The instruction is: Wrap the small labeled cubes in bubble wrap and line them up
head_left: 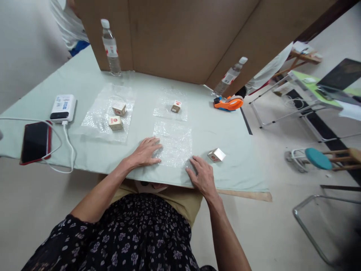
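A: Where's the main bubble-wrap sheet point(175, 145)?
B: Flat on the cloth-covered surface point(239, 175), nr the front edge, btwn the 2 hands.
A: L hand point(144, 151)?
B: Palm down, fingertips over the sheet's L edge. Grip's apart, fingers a bit spread.
A: R hand point(203, 174)?
B: Palm down too, fingertips at the sheet's lower R corner. Grip also apart; can't tell if they're pressing on the wrap.
A: Closest items?
B: Small carton point(216, 155) w/ a shiny pale top, just beyond the R hand, off the wrap. Just behind the main sheet: rear wrap point(162, 109) w/ a small box point(176, 106) on it.
A: And on the L?
B: Big wrap point(94, 114), 2 small boxes on it: upper box point(119, 109) & lower box point(115, 123), v. close together.
A: Further out?
B: Far L, white pwr bank point(63, 108) w/ a white cable point(67, 139) plugged in; red-edged phone point(36, 142) nr it, screen dark. Back R, orange tape dispenser point(229, 103).
A: Back edge?
B: Tall cardboard panel point(180, 41), L bottle point(111, 54) upright & R bottle point(229, 77) in front of it, both white-capped.
A: Off the surface?
B: Teal-seat stool point(318, 159) on the R, laptop point(342, 75) on a green desk point(310, 86) beyond.
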Demonstrator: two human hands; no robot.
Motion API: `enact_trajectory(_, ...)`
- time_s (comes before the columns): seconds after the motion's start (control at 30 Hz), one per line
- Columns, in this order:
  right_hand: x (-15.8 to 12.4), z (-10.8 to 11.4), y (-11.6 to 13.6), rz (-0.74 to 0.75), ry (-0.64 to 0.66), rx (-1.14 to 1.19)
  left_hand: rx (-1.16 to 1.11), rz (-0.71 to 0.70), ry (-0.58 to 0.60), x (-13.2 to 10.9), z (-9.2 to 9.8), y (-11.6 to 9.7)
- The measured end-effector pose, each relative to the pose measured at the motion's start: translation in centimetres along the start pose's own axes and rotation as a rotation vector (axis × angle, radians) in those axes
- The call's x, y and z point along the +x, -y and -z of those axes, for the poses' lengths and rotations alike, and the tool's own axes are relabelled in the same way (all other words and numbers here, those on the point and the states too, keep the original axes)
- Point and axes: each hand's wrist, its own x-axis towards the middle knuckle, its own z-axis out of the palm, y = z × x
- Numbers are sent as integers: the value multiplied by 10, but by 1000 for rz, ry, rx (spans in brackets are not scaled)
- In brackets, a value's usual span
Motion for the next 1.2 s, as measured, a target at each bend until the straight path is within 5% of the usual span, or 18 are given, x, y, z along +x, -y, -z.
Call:
enact_trajectory(0.2, -4, 34, 9, -85, -237, 65, -11, -30, -70, -11, 12, -3)
enact_trajectory(0.33, 3, 54, -38, -286, -384, -15, -10, -137, -95, -15, 10, -25)
enact_trajectory(0.47, 13, 49, -95, -467, -254, 106, 70, -170, -46, -8, -4, -52)
enact_trajectory(0.57, 19, 43, -108, -493, -157, 236, 126, -119, -27, -5, -13, -60)
enact_trajectory(0.73, 32, 48, -58, -338, -219, 369, 130, -127, -72, -12, -19, -58)
enact_trajectory(0.93, 74, 16, 16, 14, 12, 438, 103, -141, -117, -19, -23, -56)
enact_trajectory(1.07, 91, -11, 24, 51, 171, 324, 69, -150, -131, -22, -24, -52)
enact_trajectory(1.2, 93, -17, 22, 43, 206, 255, 78, -167, -93, -24, -22, -48)
